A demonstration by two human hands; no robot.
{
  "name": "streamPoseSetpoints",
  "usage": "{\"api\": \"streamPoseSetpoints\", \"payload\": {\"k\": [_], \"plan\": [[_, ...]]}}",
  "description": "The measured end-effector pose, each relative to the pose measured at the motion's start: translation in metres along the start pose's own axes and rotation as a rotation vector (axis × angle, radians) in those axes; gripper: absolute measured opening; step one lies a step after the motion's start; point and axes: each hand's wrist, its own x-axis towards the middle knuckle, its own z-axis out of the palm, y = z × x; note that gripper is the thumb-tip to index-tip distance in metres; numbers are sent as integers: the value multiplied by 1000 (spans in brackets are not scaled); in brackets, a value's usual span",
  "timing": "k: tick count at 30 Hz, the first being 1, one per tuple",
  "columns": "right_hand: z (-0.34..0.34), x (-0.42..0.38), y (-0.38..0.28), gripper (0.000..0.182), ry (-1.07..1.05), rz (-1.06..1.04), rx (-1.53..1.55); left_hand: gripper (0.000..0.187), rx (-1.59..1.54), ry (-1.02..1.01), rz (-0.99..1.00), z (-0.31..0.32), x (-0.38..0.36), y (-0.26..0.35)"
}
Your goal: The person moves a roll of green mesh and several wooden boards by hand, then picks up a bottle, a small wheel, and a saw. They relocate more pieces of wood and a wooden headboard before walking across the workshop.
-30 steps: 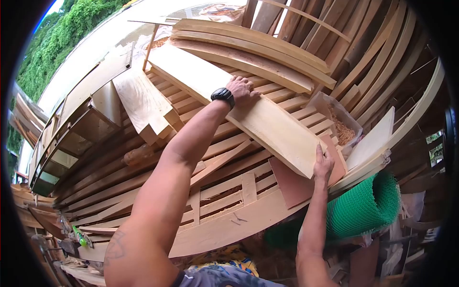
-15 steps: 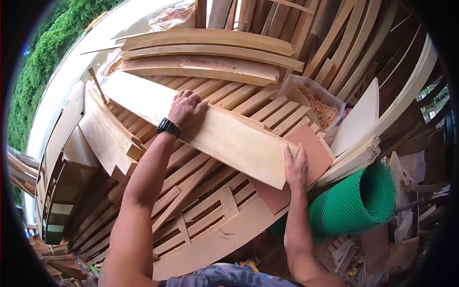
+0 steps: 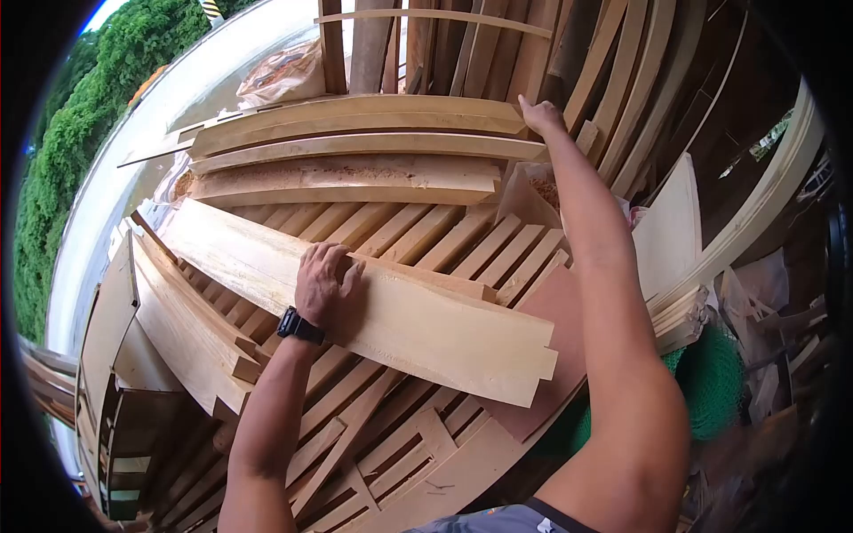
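Timber slats spread below you. Your left hand lies on the notched board, across the slats, overlapping a reddish-brown sheet; your right hand, one finger extended, is at the right end of the stacked beams. Whether either grips, I cannot tell.

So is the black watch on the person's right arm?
No, the black watch is strapped just behind the left hand, the one resting on the long pale board.
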Motion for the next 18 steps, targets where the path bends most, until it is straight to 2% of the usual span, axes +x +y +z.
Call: {"api": "streamPoseSetpoints", "payload": {"k": [1,6,9,10,13,14,16,18], "plan": [[13,24,4,88,-77,-13,-63,31,-12,2,-1,-1,0,2],[44,75,-13,94,-154,-101,-109,36,35,-6,5,-3,2,5],[85,117,-46,78,-276,-353,-262,38,44,-20,0,-3,4,6],[74,92,-72,64,-325,-448,-350,39,40,-16,-4,-2,4,6],[63,32,-145,60,-465,-422,-254,41,69,-39,-24,-2,3,4],[82,43,-161,60,-473,-440,-243,40,44,-44,-35,-3,3,5],[123,63,-193,65,-648,-633,-149,40,53,-45,-43,-4,4,5],[128,37,-221,65,-672,-612,-136,39,49,-48,-43,-4,5,6]]}}
